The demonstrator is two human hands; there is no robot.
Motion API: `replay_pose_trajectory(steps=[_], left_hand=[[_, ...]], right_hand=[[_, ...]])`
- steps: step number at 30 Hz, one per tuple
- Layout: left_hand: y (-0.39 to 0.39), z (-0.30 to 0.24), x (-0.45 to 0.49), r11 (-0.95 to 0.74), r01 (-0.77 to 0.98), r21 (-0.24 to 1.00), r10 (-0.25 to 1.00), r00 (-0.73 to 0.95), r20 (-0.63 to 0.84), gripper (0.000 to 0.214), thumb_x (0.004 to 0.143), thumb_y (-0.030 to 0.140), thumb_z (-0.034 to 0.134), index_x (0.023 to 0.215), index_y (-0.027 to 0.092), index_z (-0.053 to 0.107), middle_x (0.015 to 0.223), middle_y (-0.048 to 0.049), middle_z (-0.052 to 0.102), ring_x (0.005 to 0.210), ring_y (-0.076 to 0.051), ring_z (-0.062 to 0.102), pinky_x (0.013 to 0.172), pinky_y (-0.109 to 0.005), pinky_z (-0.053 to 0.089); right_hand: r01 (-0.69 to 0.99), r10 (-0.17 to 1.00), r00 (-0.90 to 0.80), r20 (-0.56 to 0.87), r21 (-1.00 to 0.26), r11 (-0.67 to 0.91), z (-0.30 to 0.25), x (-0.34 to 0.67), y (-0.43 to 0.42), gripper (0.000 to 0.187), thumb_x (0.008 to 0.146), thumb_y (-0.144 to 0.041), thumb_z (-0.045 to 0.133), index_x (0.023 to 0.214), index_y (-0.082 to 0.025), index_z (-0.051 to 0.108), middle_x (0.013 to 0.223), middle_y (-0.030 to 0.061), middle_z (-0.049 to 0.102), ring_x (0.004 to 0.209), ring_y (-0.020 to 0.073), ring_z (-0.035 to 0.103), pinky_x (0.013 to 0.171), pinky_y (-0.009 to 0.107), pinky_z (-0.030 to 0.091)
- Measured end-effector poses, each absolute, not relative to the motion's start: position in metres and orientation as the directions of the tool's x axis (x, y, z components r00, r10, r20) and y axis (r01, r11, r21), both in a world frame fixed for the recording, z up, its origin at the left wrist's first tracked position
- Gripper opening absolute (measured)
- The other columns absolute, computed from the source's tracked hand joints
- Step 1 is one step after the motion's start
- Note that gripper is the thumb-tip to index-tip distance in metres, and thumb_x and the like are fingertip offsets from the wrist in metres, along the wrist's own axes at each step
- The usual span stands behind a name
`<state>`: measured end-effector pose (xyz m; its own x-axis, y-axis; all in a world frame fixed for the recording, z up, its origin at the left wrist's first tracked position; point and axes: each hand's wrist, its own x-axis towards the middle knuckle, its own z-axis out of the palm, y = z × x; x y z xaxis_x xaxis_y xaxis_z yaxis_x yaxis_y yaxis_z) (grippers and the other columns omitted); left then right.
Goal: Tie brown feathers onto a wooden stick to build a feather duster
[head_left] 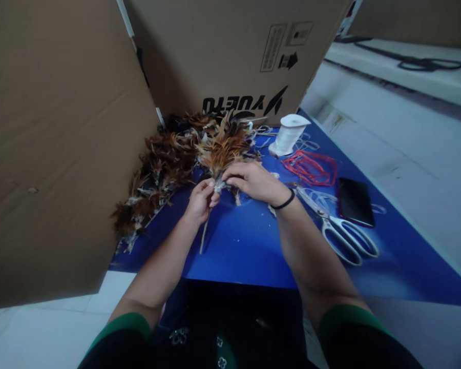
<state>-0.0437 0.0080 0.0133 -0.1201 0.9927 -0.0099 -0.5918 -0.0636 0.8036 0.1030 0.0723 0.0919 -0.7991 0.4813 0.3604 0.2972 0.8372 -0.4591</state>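
Observation:
Above the blue tabletop (pixel 230 256), a bunch of brown and tan feathers (pixel 226 146) fans out away from me. My left hand (pixel 203 200) pinches its pale quill end, and a thin stick (pixel 204 236) hangs down below those fingers. On the other side, my right hand (pixel 251 180) has thumb and fingertips closed on the base of the same bunch, beside the left fingertips. Whether a thread lies between the fingers is too small to tell. A heap of loose feathers (pixel 165 164) spreads behind and to the left.
At the right lie white-handled scissors (pixel 340 233), a dark phone (pixel 355 201) and red cord (pixel 311 168). A white spool (pixel 288 135) stands farther back. Cardboard walls (pixel 215 51) rise behind and at the left. Black scissors (pixel 422 62) rest on a pale ledge.

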Motion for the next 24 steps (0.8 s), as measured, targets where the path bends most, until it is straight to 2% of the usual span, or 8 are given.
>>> replay_pose_trajectory(steps=[3, 9, 19, 21, 24], left_hand=[[0.007, 0.014, -0.044, -0.058, -0.567, 0.822, 0.995, -0.096, 0.004, 0.023, 0.073, 0.028, 0.067, 0.079, 0.013, 0.051, 0.058, 0.0020, 0.048, 0.039, -0.002, 0.033, 0.035, -0.015, 0.019], [0.004, 0.017, -0.041, -0.058, -0.551, 0.832, 0.998, -0.066, 0.026, 0.021, 0.073, 0.028, 0.066, 0.081, 0.013, 0.054, 0.075, -0.0045, 0.058, 0.042, -0.002, 0.037, 0.035, -0.015, 0.021], [0.005, 0.017, -0.041, -0.066, -0.548, 0.834, 0.996, -0.091, 0.019, 0.029, 0.067, 0.028, 0.072, 0.083, 0.013, 0.054, 0.071, -0.0019, 0.057, 0.043, -0.002, 0.036, 0.035, -0.015, 0.019], [0.005, 0.018, -0.040, -0.089, -0.553, 0.829, 0.993, -0.118, 0.028, 0.030, 0.066, 0.028, 0.073, 0.083, 0.013, 0.052, 0.069, -0.0010, 0.056, 0.042, -0.002, 0.036, 0.035, -0.015, 0.019], [0.003, 0.019, -0.040, -0.127, -0.552, 0.824, 0.985, -0.168, 0.040, 0.032, 0.066, 0.028, 0.073, 0.085, 0.015, 0.051, 0.069, -0.0004, 0.057, 0.043, -0.002, 0.037, 0.036, -0.015, 0.019]], right_hand=[[0.306, 0.461, -0.813, 0.354, -0.413, 0.857, 0.088, 0.099, 0.076, 0.021, 0.081, -0.009, 0.049, 0.085, -0.016, 0.068, 0.085, 0.0037, 0.067, 0.084, 0.0151, 0.059, 0.078, 0.024, 0.040], [0.392, 0.512, -0.778, 0.365, -0.356, 0.848, 0.085, 0.099, 0.076, 0.021, 0.082, -0.010, 0.048, 0.086, -0.016, 0.068, 0.084, 0.0055, 0.065, 0.082, 0.0159, 0.058, 0.076, 0.025, 0.039], [0.453, 0.540, -0.755, 0.372, -0.299, 0.840, 0.075, 0.093, 0.074, 0.018, 0.083, -0.014, 0.050, 0.091, -0.018, 0.065, 0.088, 0.0053, 0.062, 0.084, 0.0168, 0.056, 0.076, 0.027, 0.040], [0.453, 0.538, -0.728, 0.426, -0.290, 0.843, 0.078, 0.094, 0.071, 0.018, 0.083, -0.015, 0.051, 0.096, -0.017, 0.063, 0.092, 0.0069, 0.062, 0.088, 0.0185, 0.055, 0.079, 0.029, 0.040], [0.503, 0.540, -0.593, 0.598, -0.249, 0.828, 0.089, 0.099, 0.059, 0.019, 0.083, -0.017, 0.053, 0.100, -0.016, 0.061, 0.100, 0.0107, 0.060, 0.099, 0.0232, 0.051, 0.086, 0.035, 0.039]])
